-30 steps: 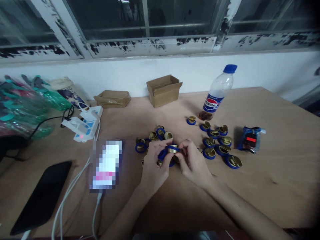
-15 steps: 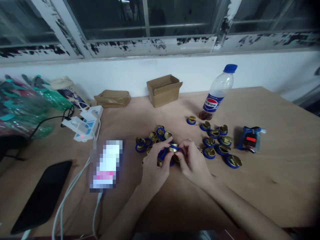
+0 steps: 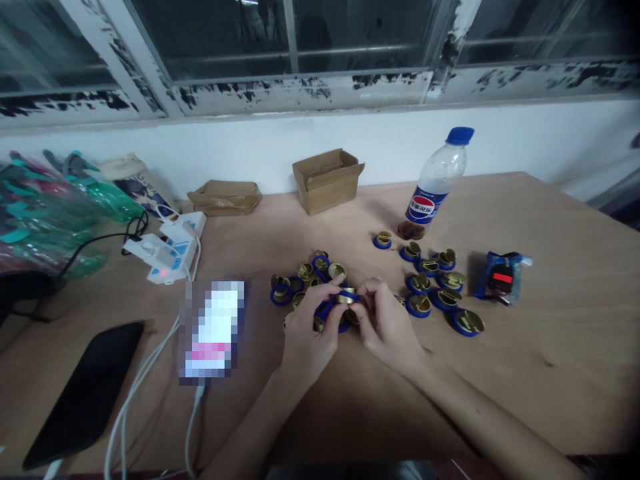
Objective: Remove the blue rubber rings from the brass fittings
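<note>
Between both hands is a round brass-coloured metal piece with a blue ring around it (image 3: pixel 346 296). My left hand (image 3: pixel 311 327) pinches its left side between thumb and fingers. On its right side, my right hand (image 3: pixel 390 323) grips it the same way. Beneath and behind the hands lies a pile of brass-coloured metal pieces and blue rings (image 3: pixel 306 271), partly hidden by my fingers. Right of my right hand, several brass pieces with blue rings around their bases (image 3: pixel 419 305) are spread on the table.
A cola bottle (image 3: pixel 434 187) stands behind the spread pieces, with a small blue-wrapped packet (image 3: pixel 501 279) to their right. Cardboard boxes (image 3: pixel 327 187) stand by the wall. At left are a power strip (image 3: pixel 177 247), a lit phone (image 3: pixel 215 327), a dark phone (image 3: pixel 85 393) and white cables (image 3: pixel 143 373).
Almost nothing differs. Both hands keep their pinch on the ringed metal piece in the same place, and the view shifts very slightly.
</note>
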Demonstrator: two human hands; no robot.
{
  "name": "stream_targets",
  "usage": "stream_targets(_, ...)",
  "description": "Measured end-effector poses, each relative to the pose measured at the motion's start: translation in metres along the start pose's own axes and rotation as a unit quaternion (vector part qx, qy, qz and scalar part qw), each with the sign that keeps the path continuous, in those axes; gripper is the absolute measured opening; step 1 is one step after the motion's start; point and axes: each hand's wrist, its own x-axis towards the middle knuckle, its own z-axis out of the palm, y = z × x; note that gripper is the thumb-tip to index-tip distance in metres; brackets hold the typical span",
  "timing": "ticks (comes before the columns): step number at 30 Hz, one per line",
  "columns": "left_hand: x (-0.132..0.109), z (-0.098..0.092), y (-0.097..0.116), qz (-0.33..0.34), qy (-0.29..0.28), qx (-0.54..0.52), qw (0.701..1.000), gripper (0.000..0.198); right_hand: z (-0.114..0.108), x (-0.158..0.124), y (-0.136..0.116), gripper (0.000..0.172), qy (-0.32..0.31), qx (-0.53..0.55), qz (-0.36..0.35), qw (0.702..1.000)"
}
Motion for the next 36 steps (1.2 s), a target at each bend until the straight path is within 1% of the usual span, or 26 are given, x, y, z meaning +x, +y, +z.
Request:
stream_targets(3, 0.001, -0.001, 0.000, -0.013, 0.002, -0.002, 1.000, 0.020, 0.000, -0.001, 0.002, 0.012, -0.005, -0.005, 0.000, 1.000)
stream_targets(8, 0.002, -0.004, 0.001, -0.018, 0.003, 0.028, 0.999, 0.021, 0.001, -0.004, 0.005, 0.011, -0.019, -0.009, -0.006, 1.000)
stream_targets(17, 0.003, -0.004, 0.002, -0.016, -0.003, 0.061, 0.998, 0.015, 0.002, -0.004, 0.006, 0.012, -0.028, -0.011, -0.016, 0.999)
stream_targets(23, 0.001, -0.003, 0.000, -0.012, 0.003, 0.049, 0.999, 0.012, 0.002, -0.003, 0.006, 0.012, -0.025, -0.019, -0.030, 0.999)
stream_targets(25, 0.001, -0.003, 0.000, -0.033, -0.005, 0.025, 0.999, 0.012, 0.001, -0.003, 0.004, 0.011, -0.021, -0.016, -0.027, 0.999)
stream_targets(28, 0.003, -0.002, 0.002, -0.083, -0.004, -0.065, 0.994, 0.012, -0.003, 0.000, -0.001, 0.010, 0.000, 0.003, -0.010, 1.000)
stream_targets(32, 0.009, -0.003, 0.003, -0.145, 0.014, -0.189, 0.971, 0.017, -0.009, 0.006, -0.007, 0.017, 0.031, 0.055, 0.005, 0.998)
stream_targets(36, 0.012, -0.005, 0.001, -0.173, 0.013, -0.269, 0.947, 0.027, -0.012, 0.007, -0.008, 0.017, 0.050, 0.083, 0.030, 0.995)
